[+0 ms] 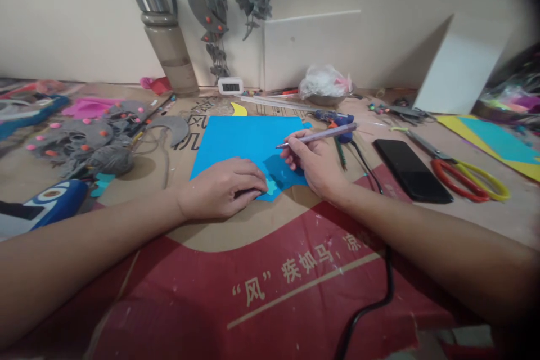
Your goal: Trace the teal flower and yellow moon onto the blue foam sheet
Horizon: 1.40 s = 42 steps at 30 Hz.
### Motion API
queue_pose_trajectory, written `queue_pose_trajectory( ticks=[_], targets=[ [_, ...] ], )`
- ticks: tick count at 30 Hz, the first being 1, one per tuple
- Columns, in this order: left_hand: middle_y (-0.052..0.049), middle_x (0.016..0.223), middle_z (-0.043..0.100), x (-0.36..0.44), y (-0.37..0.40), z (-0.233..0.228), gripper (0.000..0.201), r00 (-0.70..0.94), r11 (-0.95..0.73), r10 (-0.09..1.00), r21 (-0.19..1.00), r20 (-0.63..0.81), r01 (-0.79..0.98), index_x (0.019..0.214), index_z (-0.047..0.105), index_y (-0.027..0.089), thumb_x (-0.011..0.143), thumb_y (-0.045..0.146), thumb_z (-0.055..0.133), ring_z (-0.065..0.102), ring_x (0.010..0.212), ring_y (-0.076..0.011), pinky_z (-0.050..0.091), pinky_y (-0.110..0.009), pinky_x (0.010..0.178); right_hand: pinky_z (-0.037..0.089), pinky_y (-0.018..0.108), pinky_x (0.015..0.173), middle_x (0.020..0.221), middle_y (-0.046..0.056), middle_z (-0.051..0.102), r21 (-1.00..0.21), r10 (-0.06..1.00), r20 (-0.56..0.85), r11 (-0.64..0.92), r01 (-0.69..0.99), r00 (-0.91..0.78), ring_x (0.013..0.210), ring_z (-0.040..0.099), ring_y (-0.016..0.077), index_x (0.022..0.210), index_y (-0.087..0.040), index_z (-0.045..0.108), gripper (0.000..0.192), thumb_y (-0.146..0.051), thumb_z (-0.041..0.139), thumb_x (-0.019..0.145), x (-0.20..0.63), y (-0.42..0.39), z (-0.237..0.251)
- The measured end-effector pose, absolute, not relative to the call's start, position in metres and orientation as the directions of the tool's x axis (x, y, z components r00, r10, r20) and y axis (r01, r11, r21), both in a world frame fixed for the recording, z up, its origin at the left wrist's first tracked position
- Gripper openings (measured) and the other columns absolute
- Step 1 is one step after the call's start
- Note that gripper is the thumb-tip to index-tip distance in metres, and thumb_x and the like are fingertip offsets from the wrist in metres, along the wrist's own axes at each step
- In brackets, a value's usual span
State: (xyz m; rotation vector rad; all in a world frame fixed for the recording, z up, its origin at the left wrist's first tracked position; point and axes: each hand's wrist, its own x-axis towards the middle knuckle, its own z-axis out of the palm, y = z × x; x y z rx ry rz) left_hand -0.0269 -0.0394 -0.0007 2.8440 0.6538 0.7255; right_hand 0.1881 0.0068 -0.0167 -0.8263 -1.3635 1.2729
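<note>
Left hand point(230, 187) rests half-curled on blue sheet point(248, 138); right hand point(317, 167) pinches pen point(327, 133).

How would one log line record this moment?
left hand: on blue sheet, beside turquoise cutout | right hand: holding pen over sheet | nearby: phone, scissors

Left hand point(230, 187) on blue sheet point(244, 143), pen point(327, 133) in right hand point(315, 162), scissors point(451, 162) beside black phone point(411, 170)

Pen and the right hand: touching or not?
Touching. The head view shows the right hand pinching the pen near its tip, with no gap between them.
</note>
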Motion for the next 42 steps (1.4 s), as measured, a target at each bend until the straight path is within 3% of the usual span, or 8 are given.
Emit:
queue_pose_trajectory(
  ticks=[10, 14, 19, 37, 42],
  targets=[
    [-0.005, 0.098, 0.069, -0.030, -0.041, 0.010, 0.024, 0.553, -0.820, 0.559, 0.312, 0.619, 0.479, 0.091, 0.069, 0.017, 0.086, 0.004, 0.049, 0.064, 0.093, -0.0141, 0.053, -0.027, 0.083, 0.037, 0.020, 0.046, 0.065, -0.002, 0.061, -0.969, 0.954, 0.214, 0.179, -0.172, -0.212, 0.052, 0.049, 0.0072, 0.083, -0.019, 0.055, 0.018, -0.035, 0.061, 0.089, 0.190, 0.007, -0.016],
    [-0.006, 0.101, 0.071, -0.029, -0.040, 0.007, 0.035, 0.655, -0.857, 0.512, 0.277, 0.555, 0.435, 0.096, 0.070, 0.017, 0.081, 0.000, 0.043, 0.065, 0.096, -0.0159, 0.053, -0.030, 0.085, 0.036, 0.020, 0.045, 0.063, -0.003, 0.060, -0.969, 0.956, 0.213, 0.179, -0.173, -0.204, 0.051, 0.048, 0.0071, 0.082, -0.020, 0.054, 0.018, -0.035, 0.061, 0.089, 0.190, 0.007, -0.017],
    [-0.005, 0.108, 0.072, -0.027, -0.039, 0.002, 0.034, 0.791, -0.913, 0.408, 0.196, 0.456, 0.358, 0.102, 0.069, 0.018, 0.082, 0.002, 0.047, 0.065, 0.103, -0.0197, 0.049, -0.036, 0.093, 0.038, 0.020, 0.047, 0.065, -0.003, 0.061, -0.979, 0.956, 0.192, 0.170, -0.111, -0.223, 0.053, 0.049, 0.0079, 0.085, -0.020, 0.054, 0.022, -0.040, 0.063, 0.088, 0.191, 0.008, -0.020],
    [-0.006, 0.111, 0.071, -0.028, -0.038, 0.002, 0.033, 0.834, -0.914, 0.405, 0.202, 0.376, 0.352, 0.108, 0.066, 0.019, 0.087, 0.005, 0.045, 0.062, 0.105, -0.0197, 0.046, -0.036, 0.092, 0.033, 0.022, 0.046, 0.062, -0.003, 0.058, -0.964, 0.941, 0.238, 0.197, -0.180, -0.242, 0.052, 0.046, 0.0076, 0.082, -0.019, 0.054, 0.020, -0.036, 0.061, 0.090, 0.193, 0.006, -0.015],
    [-0.007, 0.111, 0.070, -0.028, -0.038, 0.003, 0.032, 0.843, -0.916, 0.397, 0.206, 0.362, 0.343, 0.109, 0.065, 0.017, 0.088, 0.005, 0.046, 0.061, 0.105, -0.0206, 0.046, -0.036, 0.092, 0.033, 0.023, 0.047, 0.061, -0.004, 0.057, -0.964, 0.936, 0.267, 0.254, -0.084, -0.230, 0.052, 0.046, 0.0082, 0.080, -0.021, 0.054, 0.020, -0.036, 0.061, 0.089, 0.193, 0.000, -0.009]
  ],
)
